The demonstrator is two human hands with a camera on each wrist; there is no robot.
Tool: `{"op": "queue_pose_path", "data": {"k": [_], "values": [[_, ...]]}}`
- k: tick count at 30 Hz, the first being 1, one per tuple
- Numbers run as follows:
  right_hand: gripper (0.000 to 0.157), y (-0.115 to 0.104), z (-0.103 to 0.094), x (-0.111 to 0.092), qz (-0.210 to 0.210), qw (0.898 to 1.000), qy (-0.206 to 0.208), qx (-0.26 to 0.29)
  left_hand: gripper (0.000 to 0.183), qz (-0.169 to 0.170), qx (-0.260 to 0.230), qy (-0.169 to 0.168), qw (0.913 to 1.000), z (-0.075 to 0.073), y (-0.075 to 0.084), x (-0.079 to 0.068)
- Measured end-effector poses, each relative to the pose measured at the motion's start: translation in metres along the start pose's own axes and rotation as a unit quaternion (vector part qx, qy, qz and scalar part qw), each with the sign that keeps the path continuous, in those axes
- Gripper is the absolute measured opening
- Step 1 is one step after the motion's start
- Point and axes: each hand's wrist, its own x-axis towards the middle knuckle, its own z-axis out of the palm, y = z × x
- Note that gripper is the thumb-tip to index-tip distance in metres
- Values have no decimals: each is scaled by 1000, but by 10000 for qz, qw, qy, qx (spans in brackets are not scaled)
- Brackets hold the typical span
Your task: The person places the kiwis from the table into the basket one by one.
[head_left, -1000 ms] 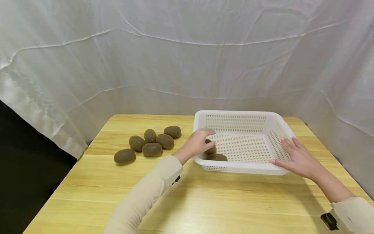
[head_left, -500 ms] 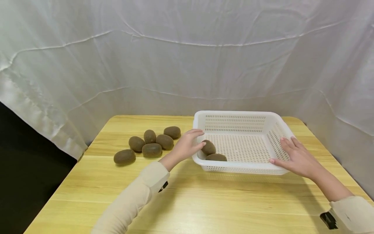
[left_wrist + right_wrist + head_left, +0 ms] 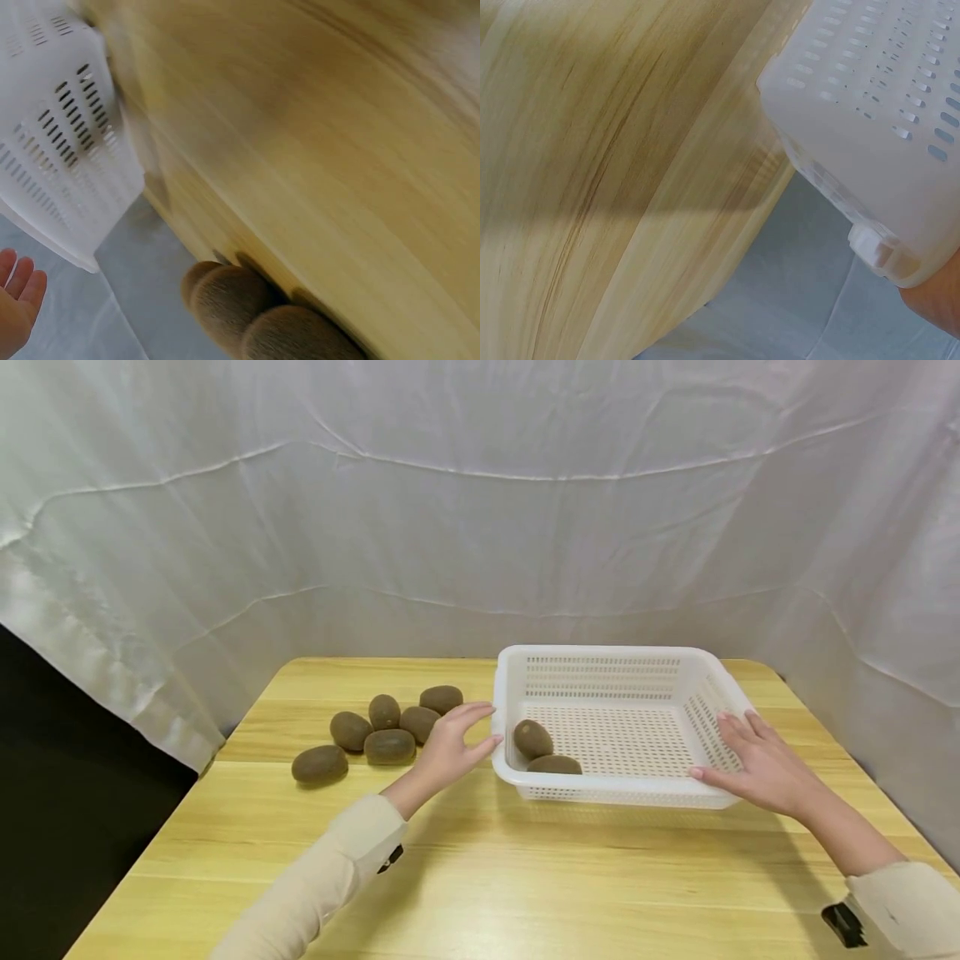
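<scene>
A white perforated plastic basket (image 3: 622, 785) stands on the right half of the table. Inside it, at the near left corner, lie two brown kiwifruit (image 3: 532, 739), one partly hidden behind the front rim. My left hand (image 3: 453, 747) is beside the basket's left rim, thumb and fingers apart, holding nothing. Several more kiwifruit (image 3: 390, 747) lie in a loose group to its left, and the left wrist view shows some kiwifruit (image 3: 232, 304) close by. My right hand (image 3: 765, 768) rests over the basket's right front corner, fingers spread across the side rim and thumb on the front rim.
The light wooden table (image 3: 525, 877) runs forward to a pale curtain (image 3: 480, 552) hanging behind and around it. Dark space (image 3: 75, 793) lies past the table's left edge. Each sleeve cuff carries a small black piece (image 3: 843, 925).
My left hand has drawn back leftward out of the basket and over its left rim, uncovering the kiwifruit inside. The right hand and basket stay in place.
</scene>
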Motion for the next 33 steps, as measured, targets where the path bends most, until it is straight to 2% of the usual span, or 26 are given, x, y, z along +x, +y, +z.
{"op": "queue_pose_path", "data": {"k": [9,16,22,33], "values": [[95,0,0,0,38,10000,-12,-10,42,-180,51,-59,9998,-11,-12,-16],[96,0,0,0,47,10000,-23,-42,44,-696,118,-207,9973,-21,-25,-35],[96,-1,-1,1,20,10000,-33,-38,47,-897,312,-360,9948,-36,-40,-50],[96,-1,-2,0,29,10000,-43,34,50,-1163,536,-264,9914,-56,-63,-63]]}}
